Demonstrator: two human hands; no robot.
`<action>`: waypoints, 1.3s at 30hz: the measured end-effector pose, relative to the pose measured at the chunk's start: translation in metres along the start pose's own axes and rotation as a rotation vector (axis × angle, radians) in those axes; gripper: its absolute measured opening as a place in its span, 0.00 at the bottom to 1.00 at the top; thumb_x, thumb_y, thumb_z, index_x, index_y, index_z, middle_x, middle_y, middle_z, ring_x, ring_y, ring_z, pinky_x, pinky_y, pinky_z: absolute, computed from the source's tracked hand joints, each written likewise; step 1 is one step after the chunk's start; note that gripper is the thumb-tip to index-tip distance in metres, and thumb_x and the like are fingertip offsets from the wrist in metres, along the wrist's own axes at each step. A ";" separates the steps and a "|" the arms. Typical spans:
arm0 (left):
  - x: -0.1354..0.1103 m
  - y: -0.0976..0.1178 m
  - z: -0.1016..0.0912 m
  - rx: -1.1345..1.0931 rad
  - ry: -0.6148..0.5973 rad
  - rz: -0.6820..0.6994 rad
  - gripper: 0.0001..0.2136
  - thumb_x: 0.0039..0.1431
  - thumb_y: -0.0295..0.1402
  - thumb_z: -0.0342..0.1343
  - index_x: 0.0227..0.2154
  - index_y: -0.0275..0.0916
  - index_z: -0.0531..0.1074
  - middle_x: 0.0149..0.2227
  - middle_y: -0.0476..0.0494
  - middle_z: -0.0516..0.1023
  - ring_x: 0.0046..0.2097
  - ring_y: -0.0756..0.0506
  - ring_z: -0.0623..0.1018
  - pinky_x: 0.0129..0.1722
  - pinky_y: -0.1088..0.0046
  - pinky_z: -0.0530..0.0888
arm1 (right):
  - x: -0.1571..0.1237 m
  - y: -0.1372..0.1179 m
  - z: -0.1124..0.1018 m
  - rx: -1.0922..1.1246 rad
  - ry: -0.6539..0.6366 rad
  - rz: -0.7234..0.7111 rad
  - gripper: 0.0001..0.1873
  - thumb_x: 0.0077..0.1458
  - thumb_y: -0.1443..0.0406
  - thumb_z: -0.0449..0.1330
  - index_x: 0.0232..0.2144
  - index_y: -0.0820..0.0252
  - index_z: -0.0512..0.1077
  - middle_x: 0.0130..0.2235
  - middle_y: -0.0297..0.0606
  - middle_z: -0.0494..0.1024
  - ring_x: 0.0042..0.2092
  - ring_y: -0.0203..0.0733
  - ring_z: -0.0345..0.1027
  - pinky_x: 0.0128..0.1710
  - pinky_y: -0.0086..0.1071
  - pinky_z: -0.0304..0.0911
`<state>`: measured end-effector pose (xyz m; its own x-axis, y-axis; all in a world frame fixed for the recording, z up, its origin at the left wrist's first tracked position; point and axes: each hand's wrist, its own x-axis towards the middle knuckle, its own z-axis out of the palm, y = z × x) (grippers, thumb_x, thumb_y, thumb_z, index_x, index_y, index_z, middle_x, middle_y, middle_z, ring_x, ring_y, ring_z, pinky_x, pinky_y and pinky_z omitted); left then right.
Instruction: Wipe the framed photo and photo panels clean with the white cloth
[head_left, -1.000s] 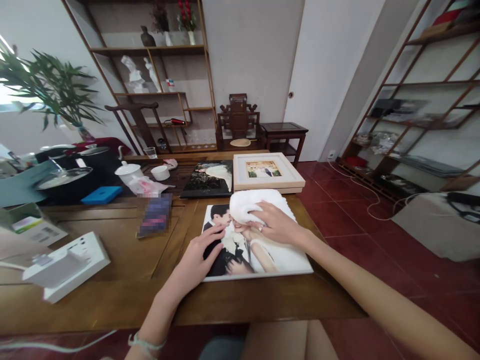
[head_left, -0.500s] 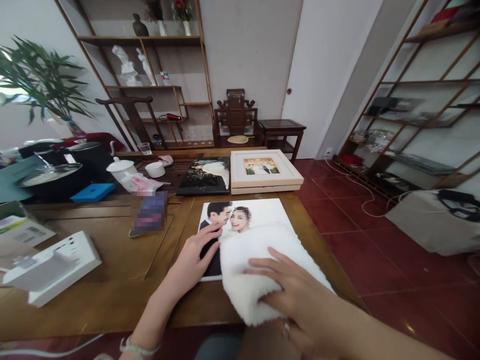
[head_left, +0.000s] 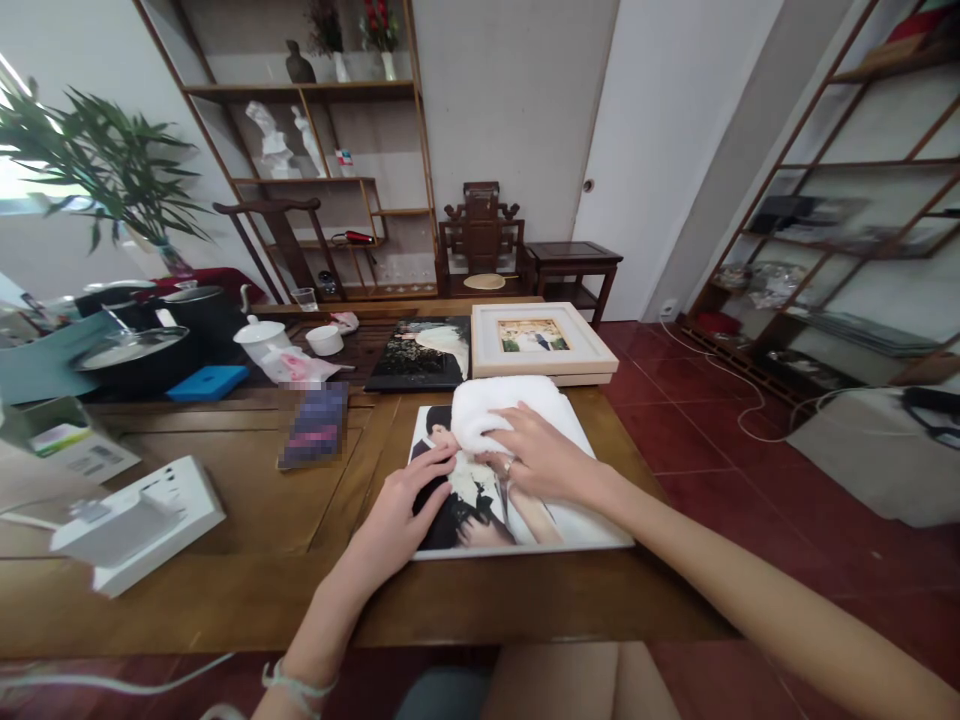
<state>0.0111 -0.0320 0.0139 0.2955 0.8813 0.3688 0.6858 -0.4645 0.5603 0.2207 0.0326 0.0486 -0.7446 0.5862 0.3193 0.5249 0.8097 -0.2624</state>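
A wedding photo panel (head_left: 480,510) lies flat on the wooden table (head_left: 525,610), close to its front edge. My left hand (head_left: 397,505) rests on the panel's left side with its fingers stretched out. A fluffy white cloth (head_left: 499,397) covers the upper middle of the picture, hiding part of it. My right hand (head_left: 544,455) grips this cloth from above and presses it against the panel; some of its fingers are sunk in the folds. Beyond the cloth are a dark photo panel (head_left: 401,365) and a pale framed picture (head_left: 585,345).
On the left are a white box-shaped device (head_left: 161,525), an open carton (head_left: 90,450), a blue box (head_left: 208,382), a blurred dark packet (head_left: 313,425) and a white teapot (head_left: 260,338). A black pan (head_left: 135,360) sits farther left. The table's right edge borders a red tiled floor (head_left: 705,430).
My right hand has moved the cloth away from me, up the panel, uncovering the lower part of the picture. The left hand stays on the left side. The view has shifted slightly.
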 end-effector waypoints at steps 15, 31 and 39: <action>0.000 -0.004 0.002 0.022 0.000 -0.001 0.12 0.60 0.33 0.47 0.43 0.39 0.73 0.53 0.39 0.72 0.55 0.40 0.70 0.54 0.57 0.67 | -0.078 -0.058 -0.017 0.135 -0.213 0.032 0.17 0.51 0.68 0.56 0.45 0.56 0.72 0.55 0.46 0.68 0.60 0.49 0.52 0.60 0.52 0.40; -0.005 0.004 -0.003 -0.125 0.160 -0.185 0.22 0.66 0.39 0.35 0.59 0.39 0.57 0.62 0.44 0.58 0.63 0.45 0.58 0.62 0.63 0.54 | -0.032 -0.059 -0.004 0.121 -0.251 -0.242 0.14 0.54 0.65 0.55 0.43 0.58 0.73 0.52 0.44 0.70 0.60 0.48 0.51 0.61 0.51 0.33; -0.003 0.004 0.001 0.013 0.013 -0.097 0.19 0.63 0.37 0.43 0.54 0.36 0.65 0.57 0.40 0.67 0.59 0.42 0.65 0.58 0.60 0.62 | -0.074 -0.059 -0.042 0.273 -0.334 -0.064 0.14 0.53 0.68 0.56 0.43 0.53 0.72 0.54 0.36 0.69 0.59 0.43 0.55 0.62 0.41 0.40</action>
<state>0.0132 -0.0363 0.0141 0.2192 0.9207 0.3228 0.7194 -0.3760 0.5841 0.2623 -0.0574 0.0784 -0.8882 0.4575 0.0427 0.3784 0.7810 -0.4969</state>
